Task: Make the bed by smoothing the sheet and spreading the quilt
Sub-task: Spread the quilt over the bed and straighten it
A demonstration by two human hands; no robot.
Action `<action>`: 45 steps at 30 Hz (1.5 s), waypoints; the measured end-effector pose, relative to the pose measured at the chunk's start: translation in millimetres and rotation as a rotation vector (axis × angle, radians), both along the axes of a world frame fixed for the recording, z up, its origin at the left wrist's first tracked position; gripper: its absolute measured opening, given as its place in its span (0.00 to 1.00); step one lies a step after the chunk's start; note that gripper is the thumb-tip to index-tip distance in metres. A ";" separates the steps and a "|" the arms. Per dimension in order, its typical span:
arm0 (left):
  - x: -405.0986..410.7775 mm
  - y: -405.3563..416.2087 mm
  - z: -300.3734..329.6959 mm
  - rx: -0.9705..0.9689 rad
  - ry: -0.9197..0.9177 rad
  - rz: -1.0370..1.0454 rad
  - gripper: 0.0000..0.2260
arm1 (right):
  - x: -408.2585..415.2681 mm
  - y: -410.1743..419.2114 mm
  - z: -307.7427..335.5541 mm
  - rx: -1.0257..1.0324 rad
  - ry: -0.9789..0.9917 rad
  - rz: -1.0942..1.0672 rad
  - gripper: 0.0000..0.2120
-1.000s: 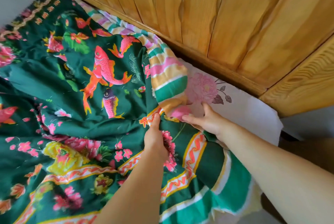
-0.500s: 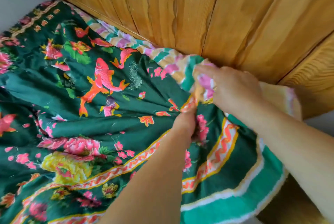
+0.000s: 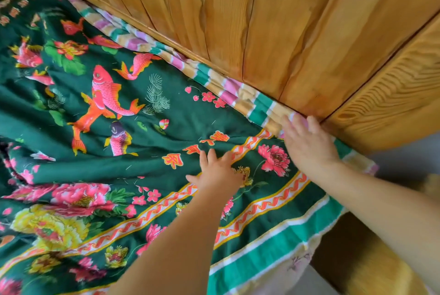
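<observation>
Quilt (image 3: 147, 142): in the head view it is being seen lying spread over the bed, dark green cloth printed with pink and orange fish, pink and yellow flowers and orange characters. An orange-and-white wavy border band (image 3: 262, 204) is being shown running diagonally across the near part, with a green-and-white striped edge (image 3: 281, 249) beyond it at lower right. Folds and wrinkles are being shown across the left and middle of the cloth.

A striped lining edge (image 3: 228, 91) in green, tan and pink is being pressed along the foot of the wooden headboard (image 3: 273, 28), which is filling the upper part of the view as vertical varnished boards. A wooden post (image 3: 392, 102) with strong grain is being seen at the right.

The left hand (image 3: 217, 173) is being laid flat on the quilt near the wavy band, fingers straight and spread, nothing gripped. The right hand (image 3: 307, 144) is being laid on the quilt's corner just beside the join of headboard and post, fingers extended toward the wood and touching the striped edge; whether any cloth is being pinched under the fingertips cannot be told. The two hands are being held apart, the right one nearer the headboard.

A pale floral sheet (image 3: 297, 263) is being glimpsed below the striped edge at lower right, and a wooden bed rail (image 3: 362, 259) is being shown under it, blurred.
</observation>
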State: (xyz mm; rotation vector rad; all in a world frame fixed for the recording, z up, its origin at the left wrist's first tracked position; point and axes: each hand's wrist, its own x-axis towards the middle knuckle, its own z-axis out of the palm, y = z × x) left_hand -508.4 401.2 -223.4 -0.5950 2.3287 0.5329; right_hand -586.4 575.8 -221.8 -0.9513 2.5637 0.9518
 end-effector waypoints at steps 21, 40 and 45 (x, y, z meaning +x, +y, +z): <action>157.3 -102.0 -5.8 -0.252 0.115 0.175 0.28 | 124.4 -138.4 -13.3 -0.732 -0.707 0.382 0.17; 359.4 -199.4 -5.2 -0.022 0.128 0.595 0.60 | 331.3 -285.9 -16.8 -0.462 -0.781 0.402 0.52; 371.3 -210.6 -0.3 0.072 0.326 0.816 0.42 | 358.6 -316.2 -18.2 -0.376 -0.640 0.358 0.43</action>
